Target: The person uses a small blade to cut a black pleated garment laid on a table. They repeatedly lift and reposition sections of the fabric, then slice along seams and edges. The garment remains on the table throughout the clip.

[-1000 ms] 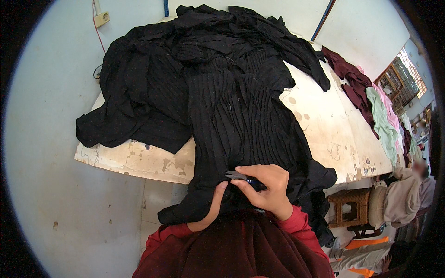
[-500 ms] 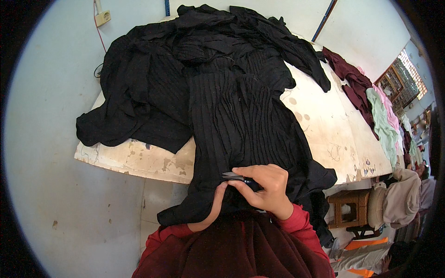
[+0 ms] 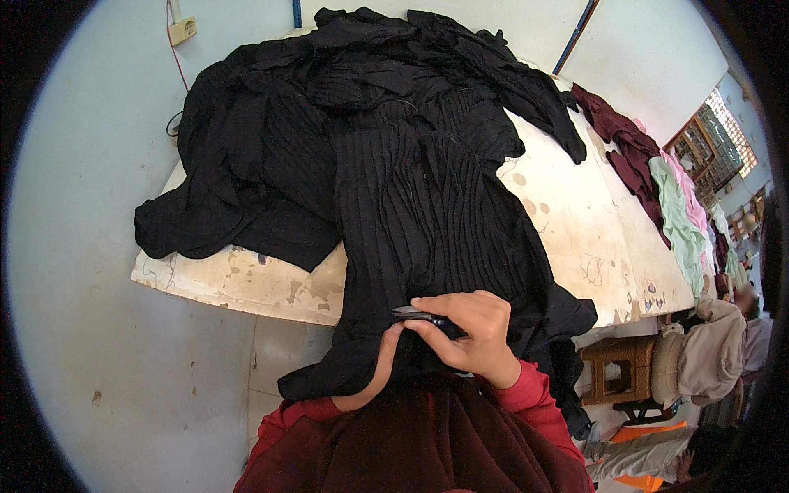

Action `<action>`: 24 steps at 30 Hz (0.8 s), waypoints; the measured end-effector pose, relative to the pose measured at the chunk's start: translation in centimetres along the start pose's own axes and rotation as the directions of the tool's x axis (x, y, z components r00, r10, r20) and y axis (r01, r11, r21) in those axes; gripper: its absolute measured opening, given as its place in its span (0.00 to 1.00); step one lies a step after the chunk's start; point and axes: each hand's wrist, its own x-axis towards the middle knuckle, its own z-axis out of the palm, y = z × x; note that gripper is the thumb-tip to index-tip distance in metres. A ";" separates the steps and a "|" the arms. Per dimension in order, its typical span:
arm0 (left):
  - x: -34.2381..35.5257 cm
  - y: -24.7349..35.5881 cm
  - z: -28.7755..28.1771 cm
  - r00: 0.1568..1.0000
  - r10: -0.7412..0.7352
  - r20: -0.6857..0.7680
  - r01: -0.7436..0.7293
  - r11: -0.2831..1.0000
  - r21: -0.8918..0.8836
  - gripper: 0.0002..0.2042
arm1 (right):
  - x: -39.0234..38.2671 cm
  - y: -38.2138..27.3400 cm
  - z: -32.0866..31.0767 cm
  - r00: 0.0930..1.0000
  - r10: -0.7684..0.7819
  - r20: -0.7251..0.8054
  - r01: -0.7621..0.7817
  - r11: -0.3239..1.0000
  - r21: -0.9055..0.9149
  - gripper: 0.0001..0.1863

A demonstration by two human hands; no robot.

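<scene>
Right fingers [image 3: 440, 329]: curled together around a small dark cutting tool [image 3: 415, 313], its metal tip pointing left across the cloth.
Left fingers [image 3: 393, 335]: pinched on a fold of the black pleated garment [image 3: 411, 205], just below the tool's tip.
Right hand [image 3: 468, 333]: back of hand up, at the near edge of the bench, resting on the garment.
Left hand [image 3: 380, 370]: mostly under the cloth edge; only thumb side and wrist show, touching the right hand.
Sleeves: red [image 3: 530, 394], both forearms entering from the near side.
Garment position: lies down the middle of the bench, pleats running far to near; its near end hangs over the bench edge toward the person.
Other black cloth [image 3: 238, 164]: a heap over the far and left part of the bench, overlapping the pleated piece.
Bench [image 3: 592, 238]: pale, stained top; bare on the right.
Far right of bench: maroon [image 3: 620, 144], pale green [image 3: 678, 218] and pink garments draped along the edge.
Right, near: wicker stool [image 3: 612, 370] below the bench; another person seated [image 3: 707, 353], partly cut by the rim.
Far left: wall socket [image 3: 182, 29] with red cord.
</scene>
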 end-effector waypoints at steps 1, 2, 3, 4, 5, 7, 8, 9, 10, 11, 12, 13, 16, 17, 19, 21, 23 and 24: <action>0.0 0.3 -0.2 1.000 0.001 -0.012 -0.001 1.000 0.002 0.18 | 0.1 -0.1 0.0 1.000 -0.005 -0.005 0.005 1.000 0.008 0.10; 0.0 0.5 -0.3 1.000 0.006 -0.015 -0.006 1.000 0.006 0.18 | 0.3 -0.3 -0.1 1.000 -0.008 -0.010 0.009 1.000 0.015 0.10; 0.1 0.4 -0.3 1.000 0.015 -0.013 -0.015 1.000 0.000 0.18 | 0.2 -0.3 0.0 1.000 -0.011 -0.011 0.011 1.000 0.010 0.10; 0.1 0.3 -0.2 1.000 0.024 -0.011 -0.024 1.000 -0.006 0.18 | 0.2 -0.3 0.0 1.000 -0.013 -0.013 0.013 1.000 0.006 0.10; 0.2 0.1 -0.2 1.000 0.028 -0.012 -0.028 1.000 -0.009 0.18 | 0.2 -0.3 0.0 1.000 -0.015 -0.014 0.015 1.000 0.003 0.10; 0.1 -0.1 0.0 1.000 0.024 -0.006 -0.024 1.000 -0.017 0.18 | 0.2 -0.2 -0.1 1.000 -0.024 -0.004 0.024 1.000 -0.014 0.10; 0.0 -0.2 0.0 1.000 0.016 -0.004 -0.016 1.000 -0.019 0.18 | 0.2 -0.2 -0.1 1.000 -0.028 0.001 0.028 0.999 -0.022 0.09; -0.1 -0.3 0.1 1.000 0.006 0.001 -0.006 1.000 -0.018 0.18 | 0.2 -0.2 -0.1 1.000 -0.031 0.003 0.031 0.999 -0.024 0.09; -0.2 -0.5 0.1 1.000 -0.005 0.003 0.005 1.000 -0.016 0.18 | 0.2 -0.1 -0.1 0.999 -0.035 0.005 0.035 0.999 -0.025 0.09; -0.3 -0.6 0.2 1.000 -0.014 0.005 0.014 1.000 -0.011 0.18 | 0.2 0.0 -0.1 0.999 -0.039 0.007 0.039 0.999 -0.025 0.09; -0.3 -0.7 0.2 1.000 -0.017 0.007 0.017 1.000 -0.006 0.18 | 0.2 0.0 -0.3 1.000 -0.016 0.025 0.016 1.000 -0.004 0.10; -0.3 -0.6 0.2 1.000 -0.023 0.009 0.023 1.000 -0.002 0.18 | 0.2 0.1 -0.5 0.999 0.007 0.044 -0.008 1.000 0.018 0.11; 0.1 -0.3 0.1 1.000 -0.011 0.022 0.010 0.998 0.054 0.19 | 0.1 0.6 -0.2 0.987 0.160 -0.006 -0.152 0.952 0.264 0.13; 0.1 -0.5 0.1 0.999 0.002 0.033 -0.005 0.995 0.100 0.18 | 0.1 0.8 0.1 0.973 0.229 -0.030 -0.202 0.905 0.374 0.14; 0.1 -1.0 0.2 0.998 0.026 0.054 -0.036 0.981 0.190 0.16 | 0.0 0.8 0.3 0.982 0.185 0.024 -0.178 0.889 0.422 0.18; -0.1 -1.4 0.0 0.991 0.068 0.116 -0.078 0.993 0.084 0.16 | 0.4 0.0 0.8 0.997 0.069 0.047 -0.081 0.931 0.355 0.17; 0.0 -1.0 -0.1 0.990 0.064 0.124 -0.072 0.996 0.056 0.18 | -0.1 0.5 1.6 0.998 -0.019 0.058 0.003 0.967 0.255 0.16; 0.0 -0.5 0.0 0.994 0.037 0.099 -0.046 0.995 0.084 0.20 | 0.1 1.0 2.0 0.997 0.045 -0.057 -0.029 0.966 0.256 0.12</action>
